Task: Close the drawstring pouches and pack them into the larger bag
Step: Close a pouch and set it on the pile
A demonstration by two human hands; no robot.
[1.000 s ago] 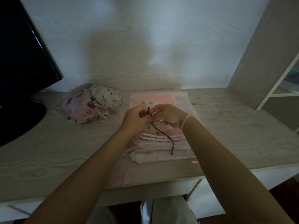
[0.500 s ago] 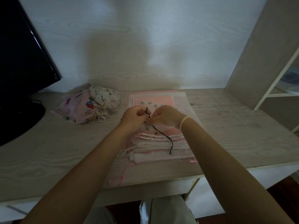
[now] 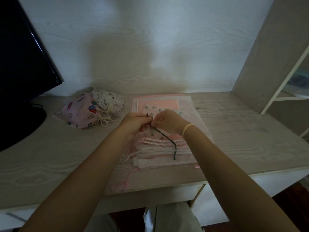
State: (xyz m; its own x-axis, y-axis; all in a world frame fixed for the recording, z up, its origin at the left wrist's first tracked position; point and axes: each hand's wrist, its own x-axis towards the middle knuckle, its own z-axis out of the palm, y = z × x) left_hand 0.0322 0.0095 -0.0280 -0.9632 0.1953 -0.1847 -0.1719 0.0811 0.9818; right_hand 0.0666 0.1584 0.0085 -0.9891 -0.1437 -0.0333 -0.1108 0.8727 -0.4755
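Note:
A stack of flat pink and white drawstring pouches [image 3: 160, 153] lies mid-desk on a larger translucent pink bag [image 3: 189, 113]. The top pouch [image 3: 158, 109] is sheer with small dark dots. Its dark drawstring [image 3: 168, 141] trails toward me over the stack. My left hand [image 3: 135, 122] and my right hand [image 3: 168, 122] meet above the top pouch, both pinching the dark cord close together. Two closed printed pouches, a pink one [image 3: 80, 113] and a white one [image 3: 107, 101], lie at the back left with cream cords tied.
A black monitor [image 3: 21, 56] on a round stand [image 3: 20, 124] fills the left side. A shelf unit [image 3: 274, 64] rises at the right. Pink cords [image 3: 127, 181] hang near the desk's front edge. My knees show below the desk.
Both hands stay together on the dark cord with only small finger movements. The view has shifted slightly.

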